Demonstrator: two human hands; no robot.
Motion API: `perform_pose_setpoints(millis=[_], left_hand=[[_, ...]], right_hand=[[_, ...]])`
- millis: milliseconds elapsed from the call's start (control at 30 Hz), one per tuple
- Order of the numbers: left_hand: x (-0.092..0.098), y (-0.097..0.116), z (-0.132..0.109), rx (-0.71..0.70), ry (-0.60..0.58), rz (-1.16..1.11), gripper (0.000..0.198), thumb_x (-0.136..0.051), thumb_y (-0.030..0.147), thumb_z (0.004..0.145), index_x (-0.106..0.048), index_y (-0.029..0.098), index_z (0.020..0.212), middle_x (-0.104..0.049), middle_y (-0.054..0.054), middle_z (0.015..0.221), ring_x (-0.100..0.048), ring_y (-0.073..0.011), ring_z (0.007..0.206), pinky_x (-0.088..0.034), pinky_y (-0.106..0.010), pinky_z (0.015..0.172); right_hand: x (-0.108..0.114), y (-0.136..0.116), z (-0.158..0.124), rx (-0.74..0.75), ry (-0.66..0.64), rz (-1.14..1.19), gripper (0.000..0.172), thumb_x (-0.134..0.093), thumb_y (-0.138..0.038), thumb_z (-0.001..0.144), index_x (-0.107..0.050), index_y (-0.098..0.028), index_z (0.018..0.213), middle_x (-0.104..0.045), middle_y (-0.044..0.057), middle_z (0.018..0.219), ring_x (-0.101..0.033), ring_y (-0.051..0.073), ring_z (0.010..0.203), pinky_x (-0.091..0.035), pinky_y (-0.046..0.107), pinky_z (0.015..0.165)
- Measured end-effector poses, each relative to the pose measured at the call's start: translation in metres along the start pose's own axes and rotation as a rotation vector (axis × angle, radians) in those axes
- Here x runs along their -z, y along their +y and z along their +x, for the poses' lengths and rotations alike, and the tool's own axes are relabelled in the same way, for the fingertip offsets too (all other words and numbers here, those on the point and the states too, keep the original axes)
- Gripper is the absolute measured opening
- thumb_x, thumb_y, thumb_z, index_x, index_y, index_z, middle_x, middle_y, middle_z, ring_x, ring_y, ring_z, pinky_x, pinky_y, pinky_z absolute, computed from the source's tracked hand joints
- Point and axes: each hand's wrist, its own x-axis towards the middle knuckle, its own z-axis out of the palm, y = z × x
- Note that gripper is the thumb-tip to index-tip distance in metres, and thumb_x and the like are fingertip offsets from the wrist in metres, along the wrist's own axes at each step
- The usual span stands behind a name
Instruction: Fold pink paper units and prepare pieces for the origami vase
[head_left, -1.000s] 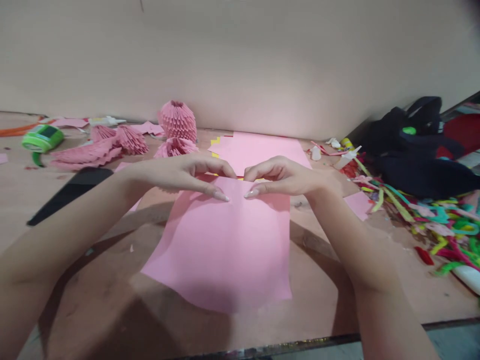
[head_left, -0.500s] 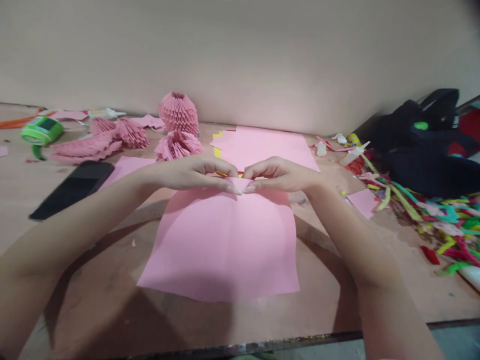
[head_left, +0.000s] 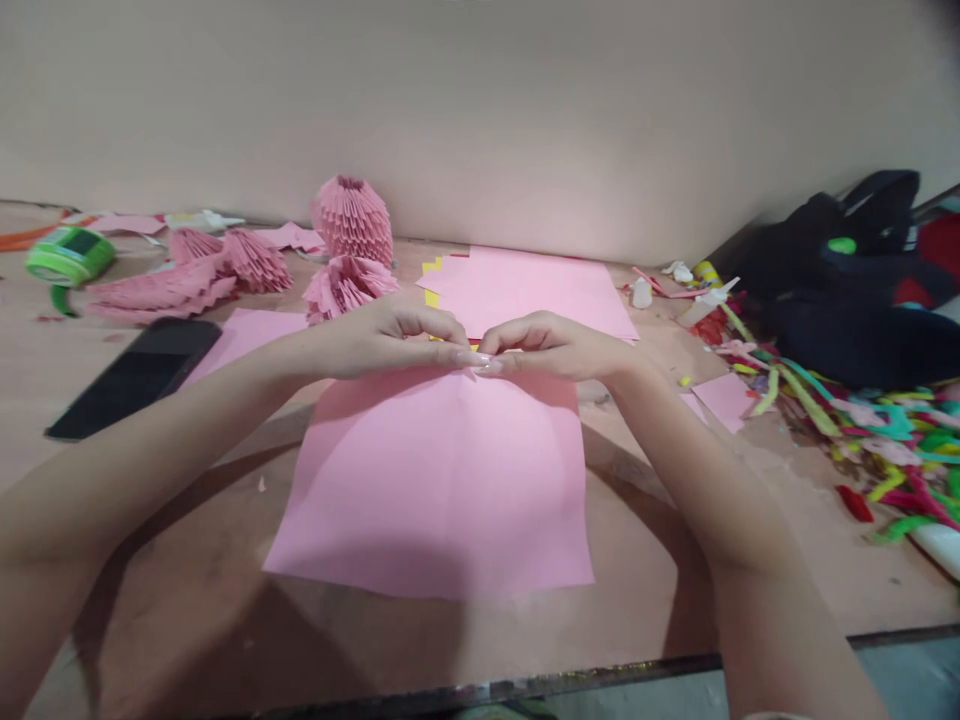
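Thumbs (head_left: 439, 355) closer, sheet (head_left: 420, 480) creased toward wall (head_left: 480, 130)

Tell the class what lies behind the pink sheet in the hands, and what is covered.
Behind the pink sheet lies more pink paper, yellow edges showing at its left. The left hand and right hand partly cover its near side; what they hide cannot be seen.

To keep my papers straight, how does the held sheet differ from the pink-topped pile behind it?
The held sheet curves, pinched by left hand and right hand; the pile lies flat. The held sheet shows only pink; yellow peeks from the pile. Both show pink paper.
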Motion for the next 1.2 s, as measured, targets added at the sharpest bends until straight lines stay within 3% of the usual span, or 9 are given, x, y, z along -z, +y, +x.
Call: perform_pose_setpoints(millis=[200,367,467,533,700,833,933,1033,1200], left_hand=[[-0.018,-0.016,-0.014,0.042,0.128,-0.015,0.052,-0.064,0.054,0.100,-0.065,0.016,0.065,-0.050,0.003,0.058,-0.044,-0.0092,0.058,-0.032,-0.022,0.055],[-0.034,-0.029,-0.028,0.138,0.171,0.030,0.048,-0.057,0.058,0.105,-0.080,0.018,0.091,-0.072,0.000,0.077,-0.061,-0.0135,0.072,-0.042,-0.021,0.063],[-0.042,-0.037,-0.035,0.116,0.182,0.262,0.052,-0.048,0.058,0.112,-0.081,0.018,0.114,-0.081,-0.008,0.104,-0.072,-0.0227,0.095,-0.056,-0.031,0.085],[-0.048,-0.046,-0.044,0.034,0.196,0.474,0.059,-0.046,0.059,0.114,-0.073,0.014,0.138,-0.076,-0.018,0.136,-0.070,-0.0326,0.127,-0.054,-0.045,0.111],[-0.066,-0.072,-0.079,-0.059,-0.205,0.539,0.091,-0.032,0.075,0.113,-0.036,0.008,0.175,-0.036,-0.023,0.181,-0.037,-0.0364,0.168,-0.028,-0.051,0.140],[-0.075,-0.080,-0.099,0.047,-0.317,0.518,0.101,-0.019,0.085,0.109,-0.015,0.015,0.182,-0.009,-0.015,0.188,-0.010,-0.0360,0.177,-0.009,-0.052,0.145],[-0.080,-0.078,-0.102,0.086,-0.283,0.534,0.104,-0.012,0.087,0.107,-0.017,0.015,0.182,-0.004,-0.014,0.188,-0.004,-0.0351,0.177,-0.006,-0.053,0.145],[-0.084,-0.074,-0.101,0.139,-0.249,0.547,0.116,-0.009,0.091,0.103,-0.018,0.005,0.180,-0.005,-0.020,0.186,-0.007,-0.0355,0.177,-0.009,-0.052,0.146],[-0.090,-0.069,-0.101,0.170,-0.237,0.548,0.123,-0.005,0.093,0.100,-0.020,-0.001,0.178,-0.007,-0.023,0.186,-0.009,-0.0359,0.177,-0.011,-0.052,0.146]], right_hand=[[-0.001,0.020,0.004,-0.003,0.053,-0.012,0.041,-0.080,-0.057,0.095,-0.078,-0.016,0.096,-0.070,0.001,0.087,-0.057,0.015,0.083,-0.045,0.029,0.079],[-0.005,0.040,0.011,-0.036,0.002,-0.056,0.050,-0.074,-0.066,0.096,-0.078,-0.016,0.097,-0.069,0.001,0.085,-0.056,0.014,0.078,-0.042,0.029,0.074],[-0.007,0.047,0.014,-0.082,0.045,-0.244,0.047,-0.067,-0.061,0.102,-0.078,-0.016,0.099,-0.071,0.002,0.087,-0.055,0.015,0.076,-0.041,0.030,0.075],[-0.011,0.048,0.015,-0.096,0.121,-0.487,0.036,-0.065,-0.048,0.106,-0.079,-0.015,0.103,-0.076,0.005,0.091,-0.060,0.018,0.081,-0.044,0.035,0.087],[-0.041,0.046,0.007,-0.112,0.323,-0.957,0.028,-0.053,-0.023,0.112,-0.079,-0.012,0.117,-0.082,0.017,0.123,-0.067,0.032,0.123,-0.034,0.054,0.124],[-0.079,0.058,-0.018,-0.174,0.240,-0.943,0.051,-0.049,-0.043,0.115,-0.067,-0.008,0.148,-0.069,0.025,0.154,-0.060,0.037,0.147,-0.046,0.058,0.125],[-0.099,0.071,-0.034,-0.197,0.158,-0.869,0.080,-0.032,-0.060,0.116,-0.037,-0.004,0.173,-0.034,0.025,0.183,-0.030,0.036,0.173,-0.032,0.062,0.138],[-0.109,0.078,-0.039,-0.239,0.168,-0.859,0.085,-0.021,-0.059,0.117,-0.029,0.000,0.176,-0.022,0.023,0.186,-0.015,0.032,0.177,-0.017,0.058,0.145],[-0.113,0.076,-0.035,-0.302,0.183,-0.887,0.081,-0.023,-0.054,0.117,-0.029,0.001,0.176,-0.019,0.022,0.186,-0.012,0.033,0.177,-0.014,0.058,0.145]])
